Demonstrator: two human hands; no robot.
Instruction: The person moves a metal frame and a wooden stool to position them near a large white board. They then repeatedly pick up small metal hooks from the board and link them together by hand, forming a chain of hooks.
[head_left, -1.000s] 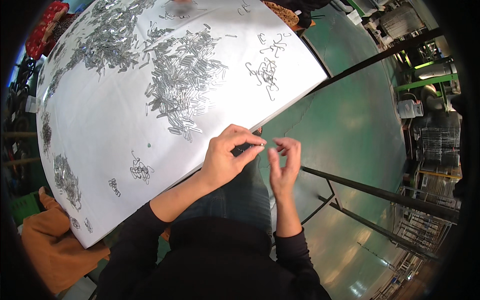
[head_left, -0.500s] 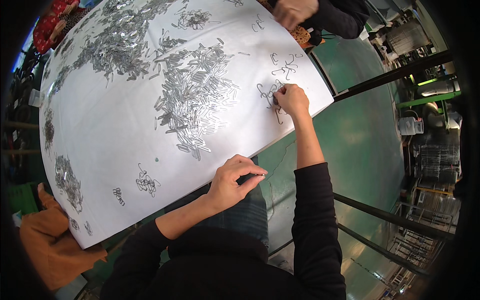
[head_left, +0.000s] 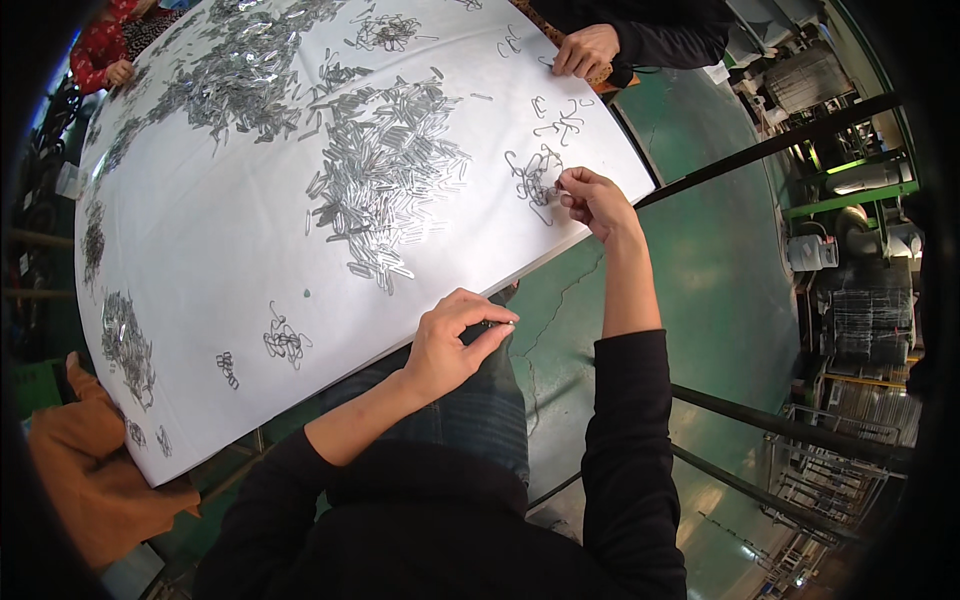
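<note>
A white-covered table fills the left and middle of the scene, standing on a green floor that shines in places and has a dark crack running through it near the table. Loose metal lies straight on the cover: a broad heap of slim flat metal links in the middle, a second glinting heap farther left, a small tangle of wire on the near left side, and a cluster of wire hooks close to the right edge. The right hand is at that edge, just beside the hooks, thumb and forefinger drawn close together; whether a hook is between them cannot be told. The left hand is just off the near edge, above the person's lap, thumb and fingertips pinching a small metal piece. Bare cover stretches between the link heap and the near-left tangle, and a narrower strip separates that heap from the hooks. Beyond the right edge, floor shows between two dark bars and another bar farther off. A co-worker's hand rests at the far right edge. Past the left edge are a white container and, nearer, a green crate-like thing; the insides of both are hidden. Racks line the right side of the room.
</note>
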